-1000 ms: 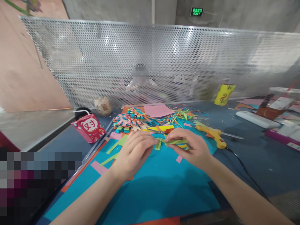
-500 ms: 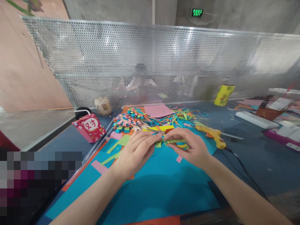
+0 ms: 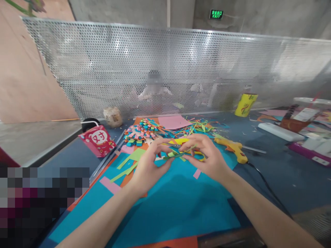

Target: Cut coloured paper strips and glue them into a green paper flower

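Observation:
My left hand (image 3: 152, 162) and my right hand (image 3: 204, 155) meet over a big blue paper sheet (image 3: 181, 196), fingertips close together. Between them is a narrow green paper strip (image 3: 172, 154), bent into a curl on the left side. Thumb and fingers of each hand pinch it. Just behind the fingers lie what look like yellow-handled scissors (image 3: 178, 141), partly covered by the hands. Farther back to the left sits a fluffy bundle of cut, multicoloured paper fringe (image 3: 139, 132).
A yellow hot glue gun (image 3: 232, 148) lies on the right, its cord running toward me. Loose green paper strips (image 3: 126, 172) and a pink drink carton (image 3: 99, 139) are on the left. Paper shreds (image 3: 204, 125) lie behind. A perforated metal screen (image 3: 103, 69) closes off the back; a person sits beyond it.
My left fingers have opened from lying flat over the strip to a rounded pinch. The green strip now shows a curl between the hands. The view has shifted slightly.

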The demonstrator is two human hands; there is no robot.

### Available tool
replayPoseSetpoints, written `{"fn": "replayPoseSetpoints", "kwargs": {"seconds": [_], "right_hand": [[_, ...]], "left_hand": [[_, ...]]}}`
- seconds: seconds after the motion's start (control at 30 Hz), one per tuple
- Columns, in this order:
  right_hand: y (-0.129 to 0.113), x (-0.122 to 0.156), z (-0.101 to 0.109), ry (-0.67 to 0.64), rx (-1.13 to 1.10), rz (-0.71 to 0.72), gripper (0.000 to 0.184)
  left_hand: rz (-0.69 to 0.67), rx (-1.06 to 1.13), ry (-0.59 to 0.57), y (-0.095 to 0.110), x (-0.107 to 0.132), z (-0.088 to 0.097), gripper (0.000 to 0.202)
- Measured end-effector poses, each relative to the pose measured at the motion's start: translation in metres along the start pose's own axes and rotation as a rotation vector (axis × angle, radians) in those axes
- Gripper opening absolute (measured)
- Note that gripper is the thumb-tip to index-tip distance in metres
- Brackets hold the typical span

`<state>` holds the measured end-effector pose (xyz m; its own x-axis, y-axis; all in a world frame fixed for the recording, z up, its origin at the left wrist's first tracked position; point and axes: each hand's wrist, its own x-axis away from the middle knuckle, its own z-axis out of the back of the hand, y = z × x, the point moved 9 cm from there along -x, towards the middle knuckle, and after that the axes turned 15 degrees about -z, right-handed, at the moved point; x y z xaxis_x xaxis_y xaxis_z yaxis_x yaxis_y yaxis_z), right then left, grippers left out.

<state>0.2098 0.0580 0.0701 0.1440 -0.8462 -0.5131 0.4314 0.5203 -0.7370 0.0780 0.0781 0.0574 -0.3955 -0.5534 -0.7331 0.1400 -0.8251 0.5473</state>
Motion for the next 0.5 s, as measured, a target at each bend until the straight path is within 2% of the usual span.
{"fn": "replayPoseSetpoints", "kwargs": {"seconds": [0.1, 0.2, 0.3, 0.43, 0.5], "right_hand": [[0.013, -0.005, -0.003, -0.009, 0.010, -0.093, 0.043], [0.019, -0.007, -0.005, -0.026, -0.019, -0.131, 0.043], [0.020, -0.007, -0.005, -0.023, -0.043, -0.146, 0.037], [0.018, -0.007, -0.002, 0.003, -0.001, -0.148, 0.006], [0.017, -0.007, -0.001, 0.014, 0.010, -0.145, 0.004]], "left_hand": [[0.207, 0.295, 0.021, -0.016, 0.004, -0.012, 0.041], [0.325, 0.504, 0.059, -0.023, 0.007, -0.020, 0.042], [0.383, 0.567, 0.081, -0.027, 0.010, -0.025, 0.043], [0.392, 0.554, 0.056, -0.028, 0.011, -0.027, 0.042], [0.382, 0.521, 0.045, -0.027, 0.011, -0.025, 0.042]]}}
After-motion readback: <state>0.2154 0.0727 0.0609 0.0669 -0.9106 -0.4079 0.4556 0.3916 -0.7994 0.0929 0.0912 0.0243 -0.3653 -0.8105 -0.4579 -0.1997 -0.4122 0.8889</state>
